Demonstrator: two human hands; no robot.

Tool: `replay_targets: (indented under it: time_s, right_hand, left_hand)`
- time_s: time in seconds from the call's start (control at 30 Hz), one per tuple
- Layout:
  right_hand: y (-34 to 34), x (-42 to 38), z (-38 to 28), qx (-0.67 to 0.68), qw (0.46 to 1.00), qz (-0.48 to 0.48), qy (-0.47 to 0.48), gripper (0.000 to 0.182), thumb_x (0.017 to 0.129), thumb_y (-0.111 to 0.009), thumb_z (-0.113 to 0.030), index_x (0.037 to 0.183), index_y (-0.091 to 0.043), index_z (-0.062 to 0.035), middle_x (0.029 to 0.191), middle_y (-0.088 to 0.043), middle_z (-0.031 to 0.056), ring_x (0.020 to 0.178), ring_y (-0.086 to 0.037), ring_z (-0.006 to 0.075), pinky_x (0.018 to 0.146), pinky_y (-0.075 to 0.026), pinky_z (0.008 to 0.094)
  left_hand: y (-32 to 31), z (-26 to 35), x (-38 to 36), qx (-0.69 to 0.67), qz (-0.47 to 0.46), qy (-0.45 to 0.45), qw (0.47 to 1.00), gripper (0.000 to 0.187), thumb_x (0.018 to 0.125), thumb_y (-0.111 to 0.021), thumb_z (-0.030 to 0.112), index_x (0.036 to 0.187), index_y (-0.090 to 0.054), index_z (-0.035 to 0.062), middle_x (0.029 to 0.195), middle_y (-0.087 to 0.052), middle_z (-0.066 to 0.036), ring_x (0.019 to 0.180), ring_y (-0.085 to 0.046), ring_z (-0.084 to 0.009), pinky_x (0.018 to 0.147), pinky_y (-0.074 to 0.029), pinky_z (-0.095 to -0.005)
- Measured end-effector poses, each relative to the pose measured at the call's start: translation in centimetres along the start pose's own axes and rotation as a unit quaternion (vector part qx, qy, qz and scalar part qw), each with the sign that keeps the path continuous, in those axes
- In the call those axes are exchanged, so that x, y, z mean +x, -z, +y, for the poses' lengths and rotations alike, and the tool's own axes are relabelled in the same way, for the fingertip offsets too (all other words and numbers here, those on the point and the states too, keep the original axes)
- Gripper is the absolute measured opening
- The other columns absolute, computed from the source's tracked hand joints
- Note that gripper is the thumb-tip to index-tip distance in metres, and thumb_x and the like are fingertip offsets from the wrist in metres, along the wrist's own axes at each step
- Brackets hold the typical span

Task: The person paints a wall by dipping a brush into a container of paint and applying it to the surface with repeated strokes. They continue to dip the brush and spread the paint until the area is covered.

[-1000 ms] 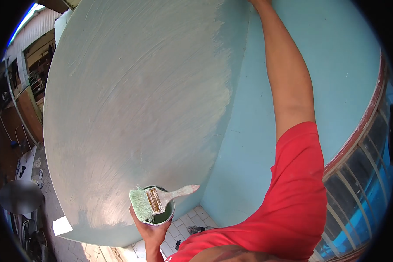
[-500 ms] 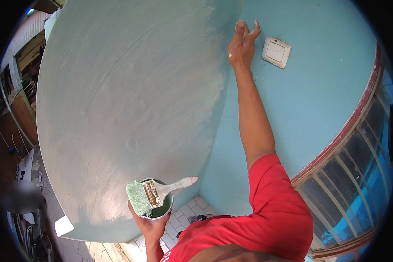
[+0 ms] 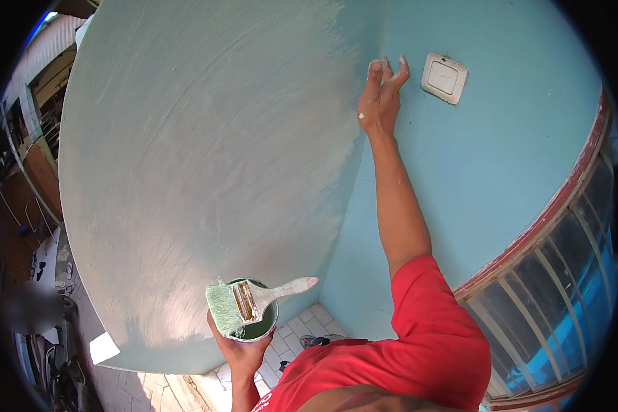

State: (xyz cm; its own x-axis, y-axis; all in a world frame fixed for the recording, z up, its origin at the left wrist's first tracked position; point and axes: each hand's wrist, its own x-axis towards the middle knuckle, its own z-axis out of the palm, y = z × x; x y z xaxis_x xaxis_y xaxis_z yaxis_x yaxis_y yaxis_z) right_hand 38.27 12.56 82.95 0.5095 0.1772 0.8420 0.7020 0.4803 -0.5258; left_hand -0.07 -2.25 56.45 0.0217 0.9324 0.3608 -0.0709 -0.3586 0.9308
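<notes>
Low in the view, my left hand (image 3: 242, 351) is wrapped round a small paint pot (image 3: 270, 321) with green paint inside. A wide flat paintbrush (image 3: 259, 302) lies across the pot's top, its bristles coated pale green and its handle pointing right. My right hand (image 3: 380, 103) is raised at the corner where two walls meet, fingers apart and paint-specked, with nothing visible in them. Left of that hand is a grey, streaky wall (image 3: 206, 158); to its right is a light blue wall (image 3: 501, 151) with a white light switch (image 3: 445, 78).
A barred window (image 3: 556, 288) with a red frame (image 3: 529, 240) borders the blue wall at right. Pale floor tiles (image 3: 307, 325) show below. Beyond the grey wall's left edge are a motorbike (image 3: 65, 371) and a person, blurred.
My right hand has come down along the corner, away from the level of the switch's top. The view has shifted slightly; my left hand still holds the pot with the paintbrush across it.
</notes>
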Motion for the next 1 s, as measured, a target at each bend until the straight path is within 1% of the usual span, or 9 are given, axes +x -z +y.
replay_targets:
  time_s: [0.1,0.2,0.3,0.43,0.53,0.6,0.73,0.93,1.0]
  right_hand:
    - [-1.9,9.4,-2.4,-0.092,0.986,0.023,0.140,0.105,0.104,-0.043,-0.075,0.160,-0.012,0.0070,0.160,-0.044,0.0362,0.147,-0.049,0.0464,0.113,-0.049,0.0458]
    - [-3.0,10.9,-1.8,-0.187,0.966,0.024,0.179,0.101,0.105,-0.045,-0.073,0.159,-0.015,0.0070,0.160,-0.045,0.0348,0.144,-0.052,0.0484,0.111,-0.051,0.0465]
    - [-1.4,3.6,1.3,-0.141,0.986,-0.013,0.086,0.096,0.106,-0.044,-0.071,0.157,-0.017,0.0061,0.162,-0.044,0.0328,0.141,-0.054,0.0487,0.112,-0.051,0.0475]
    - [0.8,-6.2,6.8,-0.177,0.981,-0.051,0.056,0.092,0.106,-0.044,-0.070,0.155,-0.018,0.0039,0.159,-0.047,0.0324,0.134,-0.060,0.0503,0.103,-0.057,0.0522]
    - [1.7,-5.3,4.4,-0.068,0.996,-0.054,-0.034,0.096,0.105,-0.043,-0.072,0.157,-0.015,0.0036,0.160,-0.043,0.0363,0.137,-0.058,0.0507,0.107,-0.054,0.0519]
    - [1.2,-1.2,1.1,-0.034,0.998,-0.036,0.037,0.099,0.105,-0.043,-0.073,0.158,-0.012,0.0044,0.161,-0.038,0.0402,0.138,-0.056,0.0519,0.109,-0.053,0.0499]
    - [-1.4,4.7,0.7,-0.041,0.995,-0.036,0.088,0.102,0.104,-0.041,-0.077,0.161,-0.009,0.0011,0.166,-0.034,0.0353,0.147,-0.048,0.0456,0.119,-0.042,0.0467]
    - [-0.8,-7.2,7.9,-0.024,0.999,-0.030,0.023,0.096,0.107,-0.043,-0.071,0.159,-0.011,0.0023,0.169,-0.033,0.0306,0.147,-0.048,0.0396,0.120,-0.040,0.0431]
    - [-0.2,-9.3,8.1,0.072,0.996,-0.025,-0.042,0.091,0.108,-0.045,-0.065,0.156,-0.010,0.0049,0.167,-0.029,0.0378,0.140,-0.052,0.0404,0.114,-0.047,0.0438]
  left_hand:
    - [-0.4,0.5,0.1,-0.039,0.006,0.039,0.998,0.116,0.058,-0.095,-0.001,0.153,-0.029,0.0010,0.138,-0.055,-0.018,0.120,-0.064,-0.0270,0.094,-0.062,-0.0405]
    - [-0.1,-0.3,-0.1,-0.019,0.004,0.032,0.999,0.116,0.058,-0.095,-0.002,0.153,-0.029,0.0011,0.138,-0.055,-0.018,0.121,-0.064,-0.0270,0.094,-0.062,-0.0404]
    - [0.0,-1.0,-0.2,-0.032,-0.001,0.071,0.997,0.116,0.058,-0.095,-0.002,0.153,-0.029,0.0012,0.138,-0.055,-0.018,0.121,-0.064,-0.0269,0.095,-0.061,-0.0405]
    - [-0.1,-0.1,0.0,-0.010,-0.009,0.029,1.000,0.115,0.059,-0.096,0.000,0.153,-0.029,0.0006,0.138,-0.055,-0.018,0.122,-0.064,-0.0268,0.098,-0.060,-0.0412]
    - [-0.2,0.3,0.0,-0.027,-0.006,0.045,0.999,0.116,0.060,-0.097,0.002,0.153,-0.029,0.0001,0.138,-0.055,-0.018,0.124,-0.062,-0.0270,0.101,-0.058,-0.0420]
    - [0.2,0.0,-0.1,-0.017,-0.011,0.044,0.999,0.116,0.060,-0.097,0.003,0.153,-0.029,-0.0001,0.138,-0.055,-0.018,0.125,-0.062,-0.0271,0.103,-0.057,-0.0424]
    - [0.3,-0.8,0.0,0.016,-0.011,0.055,0.998,0.116,0.060,-0.097,0.003,0.154,-0.029,-0.0001,0.138,-0.055,-0.018,0.125,-0.062,-0.0272,0.104,-0.056,-0.0423]
    - [0.5,-0.7,-0.1,0.013,-0.022,0.042,0.999,0.116,0.060,-0.097,0.002,0.153,-0.030,0.0001,0.139,-0.055,-0.018,0.125,-0.062,-0.0266,0.103,-0.056,-0.0416]
    - [0.4,-0.5,-0.1,0.015,-0.020,0.036,0.999,0.115,0.060,-0.097,0.002,0.153,-0.030,0.0001,0.139,-0.055,-0.018,0.124,-0.062,-0.0264,0.103,-0.056,-0.0414]
